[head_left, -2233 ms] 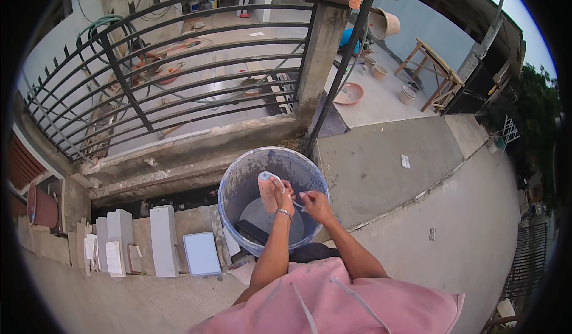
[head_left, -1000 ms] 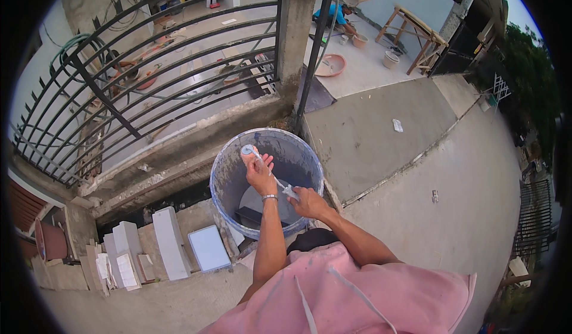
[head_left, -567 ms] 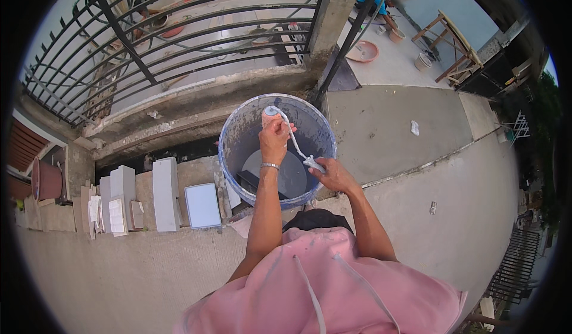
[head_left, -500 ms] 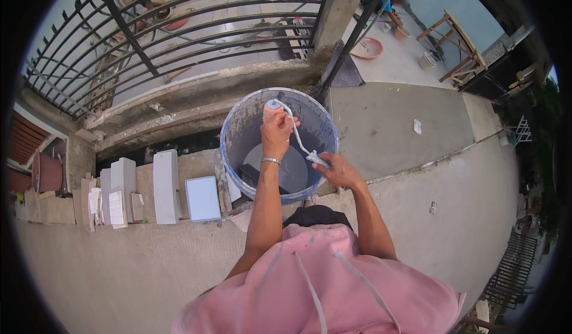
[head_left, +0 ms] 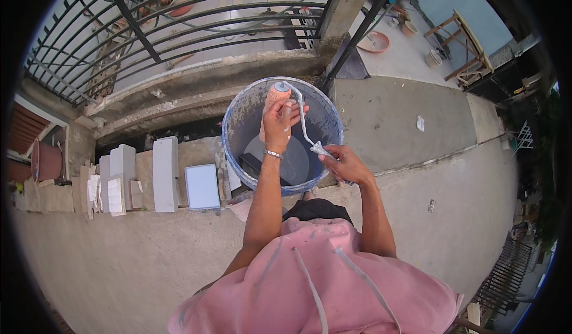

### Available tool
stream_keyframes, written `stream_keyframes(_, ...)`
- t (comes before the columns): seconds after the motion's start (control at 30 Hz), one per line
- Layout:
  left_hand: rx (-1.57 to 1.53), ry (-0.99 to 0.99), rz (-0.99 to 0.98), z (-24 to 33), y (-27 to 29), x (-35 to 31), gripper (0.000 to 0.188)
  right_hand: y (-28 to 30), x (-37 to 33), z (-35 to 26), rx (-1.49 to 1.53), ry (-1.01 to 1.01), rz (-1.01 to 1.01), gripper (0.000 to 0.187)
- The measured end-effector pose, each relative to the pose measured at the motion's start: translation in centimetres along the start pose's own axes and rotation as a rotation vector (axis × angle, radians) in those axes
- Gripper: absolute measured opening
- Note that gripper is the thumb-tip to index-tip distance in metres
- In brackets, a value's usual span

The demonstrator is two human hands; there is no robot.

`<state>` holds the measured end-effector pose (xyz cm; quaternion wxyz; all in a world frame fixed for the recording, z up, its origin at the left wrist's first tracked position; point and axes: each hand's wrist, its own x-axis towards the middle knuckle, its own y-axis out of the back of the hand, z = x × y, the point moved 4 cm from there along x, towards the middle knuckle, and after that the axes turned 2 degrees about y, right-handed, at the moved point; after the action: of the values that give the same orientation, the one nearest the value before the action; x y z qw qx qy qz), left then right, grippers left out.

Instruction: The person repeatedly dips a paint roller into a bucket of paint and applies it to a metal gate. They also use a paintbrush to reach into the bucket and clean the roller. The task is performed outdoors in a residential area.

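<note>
A paint roller is held over a large blue-rimmed bucket (head_left: 230, 166). Its fuzzy orange-pink cover (head_left: 276, 97) points up and away from me. My right hand (head_left: 347, 166) is closed round the whitish, paint-smeared handle (head_left: 322, 150), to the right of the bucket's middle. From there the bent white frame (head_left: 302, 119) runs up to the cover's far end. My left hand (head_left: 279, 125) lies against the cover with its fingers loosely bent and apart, partly hiding it. Greyish-white liquid (head_left: 295, 166) shows at the bottom of the bucket, beside a dark flat piece (head_left: 253, 162) inside.
Left of the bucket stand a pale blue lidded box (head_left: 202, 187) and grey blocks (head_left: 165, 174). A black railing (head_left: 196, 27) on a low concrete wall runs beyond. Far right are a wooden trestle (head_left: 462, 42), a pink basin (head_left: 375, 42) and small pails, with a person partly visible.
The roller and both hands have shifted slightly right. My left hand's fingers, pinched near the cover earlier, are now looser, and more of the cover shows.
</note>
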<state>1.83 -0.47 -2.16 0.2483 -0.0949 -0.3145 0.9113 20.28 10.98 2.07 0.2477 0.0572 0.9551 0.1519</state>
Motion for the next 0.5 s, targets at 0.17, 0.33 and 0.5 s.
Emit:
stream_keyframes(0.17,-0.193,0.079,0.046,0.5,-1.4,0.0,0.025,0.0,-0.4,-1.2,0.098,0.037,-0.004,0.031)
stream_keyframes(0.33,0.411,0.103,0.165,-0.8,1.5,-0.3,0.02,-0.5,0.5,-1.5,-0.087,0.039,0.085,0.036)
stream_keyframes(0.5,0.525,-0.118,0.347,-0.1,7.3,-2.1,0.02,-0.3,3.0,2.5,-0.264,0.111,0.215,0.044)
